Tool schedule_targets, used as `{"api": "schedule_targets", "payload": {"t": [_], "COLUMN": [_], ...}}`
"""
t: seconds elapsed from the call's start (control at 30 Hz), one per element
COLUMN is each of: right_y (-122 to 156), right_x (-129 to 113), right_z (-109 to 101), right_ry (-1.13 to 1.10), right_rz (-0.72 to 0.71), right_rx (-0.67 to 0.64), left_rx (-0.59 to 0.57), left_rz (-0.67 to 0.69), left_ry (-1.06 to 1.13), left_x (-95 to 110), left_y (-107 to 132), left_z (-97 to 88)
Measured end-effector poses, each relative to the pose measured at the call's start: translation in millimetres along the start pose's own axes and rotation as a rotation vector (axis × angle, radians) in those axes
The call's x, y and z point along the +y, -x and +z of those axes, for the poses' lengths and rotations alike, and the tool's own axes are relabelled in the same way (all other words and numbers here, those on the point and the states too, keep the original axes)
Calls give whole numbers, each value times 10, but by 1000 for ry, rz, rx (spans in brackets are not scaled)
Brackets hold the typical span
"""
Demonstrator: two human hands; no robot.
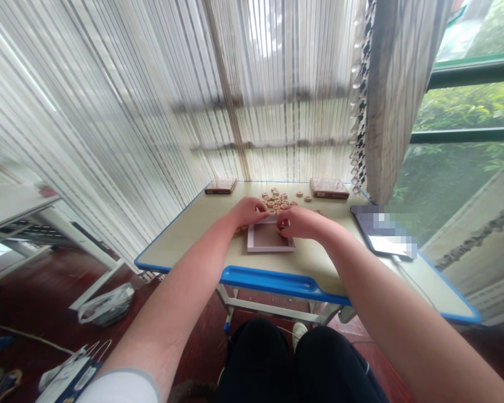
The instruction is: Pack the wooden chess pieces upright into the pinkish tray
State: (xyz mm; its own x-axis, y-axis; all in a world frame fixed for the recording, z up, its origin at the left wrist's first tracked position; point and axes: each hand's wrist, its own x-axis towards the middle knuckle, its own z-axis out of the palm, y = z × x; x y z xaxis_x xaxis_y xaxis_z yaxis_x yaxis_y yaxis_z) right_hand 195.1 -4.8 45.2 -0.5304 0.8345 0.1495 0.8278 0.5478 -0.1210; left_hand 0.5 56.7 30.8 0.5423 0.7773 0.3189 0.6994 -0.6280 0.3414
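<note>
A heap of round wooden Chinese chess pieces [274, 204] lies on the desk in front of me. My left hand [251, 211] is at the heap's left edge, with curved fingers and a gap between thumb and fingertips. Just nearer to me is a shallow, open pale pink box [271, 249] with a brown inside. My right hand [294, 221] reaches over the box's right side, its fingertips closed on a small round piece [283, 226] at the inner right. A few pieces are partly hidden beneath my left wrist, left of the box.
Flat brown boxes stand at the desk's back left [220, 186] and back right [330, 188]. On the right lies a tablet [380, 232] with a cable. Loose pieces [308, 198] sit right of the heap. The desk [185, 235] has a blue edge with a pen groove. Curtains hang behind.
</note>
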Motion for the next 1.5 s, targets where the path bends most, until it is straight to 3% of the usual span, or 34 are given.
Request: {"api": "schedule_targets", "payload": {"t": [1.0, 1.1, 1.2, 1.33, 1.5], "right_y": [-10, 7, 12, -9, -34], "right_x": [48, 31, 23, 69, 229], "right_z": [-9, -29, -53, -68, -37], "right_ry": [-10, -9, -36, -83, -88], "right_rz": [15, 30, 54, 139, 361], "right_rx": [-78, -75, -64, 10, 216], "left_rx": [-6, 33, 150, 251, 103], "left_rz": [17, -8, -101, -243, -260], "left_ry": [-59, -107, -176, -144, -118], "left_x": [20, 16, -26, -104, -150], "left_y": [13, -1, -23, -33, -36], "left_z": [-9, -4, -15, -43, -18]}}
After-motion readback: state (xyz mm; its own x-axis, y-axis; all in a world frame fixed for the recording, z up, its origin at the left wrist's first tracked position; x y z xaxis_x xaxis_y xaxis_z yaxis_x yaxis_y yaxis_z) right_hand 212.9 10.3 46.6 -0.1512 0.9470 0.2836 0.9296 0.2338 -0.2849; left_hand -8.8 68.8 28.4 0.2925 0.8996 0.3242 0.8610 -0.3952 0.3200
